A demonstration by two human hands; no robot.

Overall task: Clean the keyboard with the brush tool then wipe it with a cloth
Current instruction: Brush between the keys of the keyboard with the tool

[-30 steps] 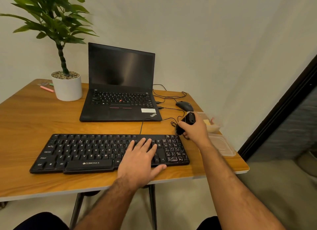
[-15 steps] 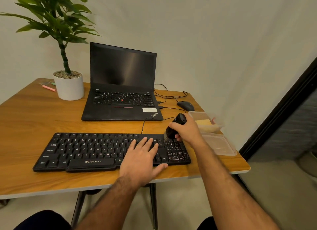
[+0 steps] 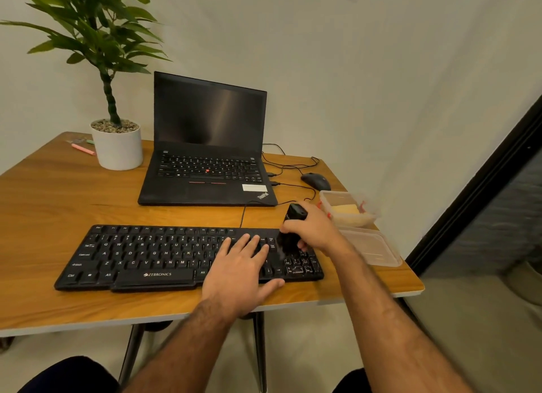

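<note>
A black Zebronics keyboard (image 3: 152, 255) lies along the front of the wooden table (image 3: 58, 205). My left hand (image 3: 240, 269) rests flat on its right-centre keys, fingers spread and straight. My right hand (image 3: 318, 230) grips a black brush tool (image 3: 293, 231), whose lower end is down on the keys near the number pad at the keyboard's right end. A yellow cloth (image 3: 346, 210) lies inside a clear plastic box (image 3: 328, 196) just right of my right hand.
A black laptop (image 3: 205, 170) stands open behind the keyboard, with a black mouse (image 3: 315, 181) and cables to its right. A white potted plant (image 3: 117, 146) stands at the back left beside a pink pen (image 3: 83, 149). A clear lid (image 3: 372, 247) lies near the table's right edge.
My right hand has carried the brush tool down and left, from above the table beside the box onto the keyboard's right end. My left hand has stayed on the keys.
</note>
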